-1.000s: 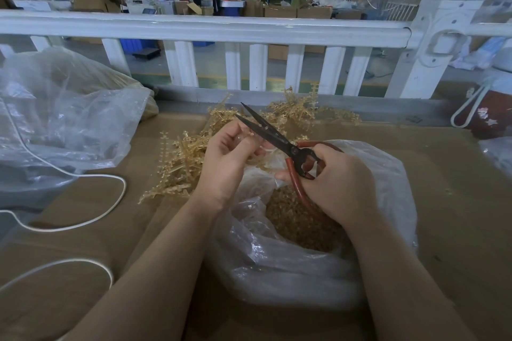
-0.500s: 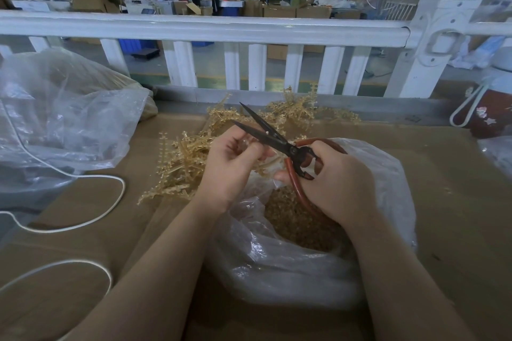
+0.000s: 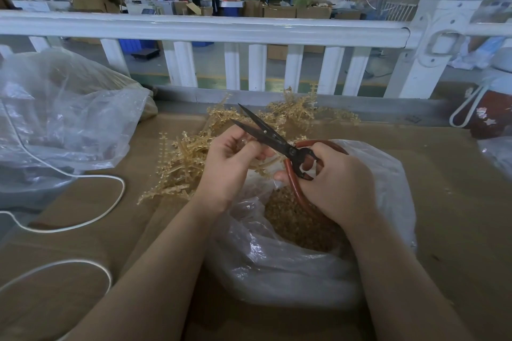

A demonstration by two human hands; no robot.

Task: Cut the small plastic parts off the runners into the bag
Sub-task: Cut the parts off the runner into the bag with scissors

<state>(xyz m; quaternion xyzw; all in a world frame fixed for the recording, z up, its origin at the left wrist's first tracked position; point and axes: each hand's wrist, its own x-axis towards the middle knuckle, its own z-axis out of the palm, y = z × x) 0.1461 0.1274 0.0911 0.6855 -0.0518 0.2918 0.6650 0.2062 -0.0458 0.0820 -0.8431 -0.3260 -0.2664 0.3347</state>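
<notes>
- the right hand (image 3: 336, 183) grips the red handles of a pair of scissors (image 3: 277, 141), fingers curled through the loops; the dark blades stand parted and point up toward the far left.
- the left hand (image 3: 231, 163) pinches a pale yellow runner (image 3: 263, 165) just beside the blades, fingers curled around it, right above the mouth of the bag.
- the clear plastic bag (image 3: 291, 266) sits open on the near side of the cardboard-covered table (image 3: 457, 202), with a heap of small cut parts (image 3: 299, 227) lying inside.
- a pile of uncut runners (image 3: 188, 158) lies on the table just beyond and to the left of the hands.
- a bigger clear bag (image 3: 69, 119) slumps at the far left, with a white cord (image 3: 83, 225) looping near it.
- a white railing (image 3: 207, 30) runs along the far edge.
</notes>
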